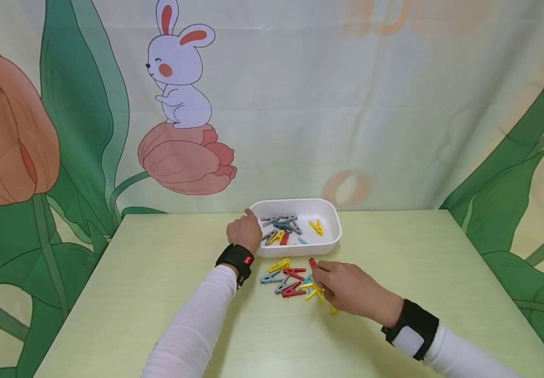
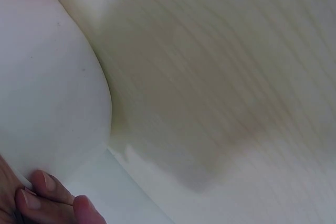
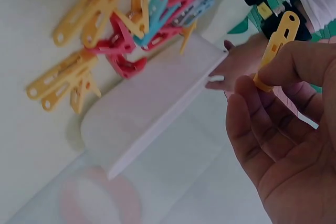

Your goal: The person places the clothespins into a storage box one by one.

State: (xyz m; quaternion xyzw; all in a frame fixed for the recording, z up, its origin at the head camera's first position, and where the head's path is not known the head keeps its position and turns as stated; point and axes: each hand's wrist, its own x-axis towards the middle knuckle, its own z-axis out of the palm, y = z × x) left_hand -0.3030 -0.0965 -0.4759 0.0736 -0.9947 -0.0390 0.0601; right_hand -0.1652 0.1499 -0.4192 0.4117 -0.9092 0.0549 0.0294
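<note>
Pale-green and flat, a wide table (image 1: 125, 273) is bearing a white plastic tray (image 1: 300, 252) with rounded corners near its far edge. The left hand (image 1: 243, 232) is gripping the tray's left end, its fingers curling at the rim; the right hand (image 1: 349, 289) is hovering just in front, thumb and finger pinching narrowly. Work seems to be standing about midway: a loose scatter of yellow, red, light-blue and grey plastic pegs (image 1: 293, 291) is lying on the tabletop, probably what is left, while a mixed bunch of grey, dark-blue, yellow and red pegs (image 1: 282, 227) is resting inside, probably what is done. Slim, with holes piercing their arms, many are overlapping. One red peg (image 1: 312, 262) is showing beside the right fingertips; in the right wrist view, they are holding a narrow yellow peg (image 3: 283, 30).
</note>
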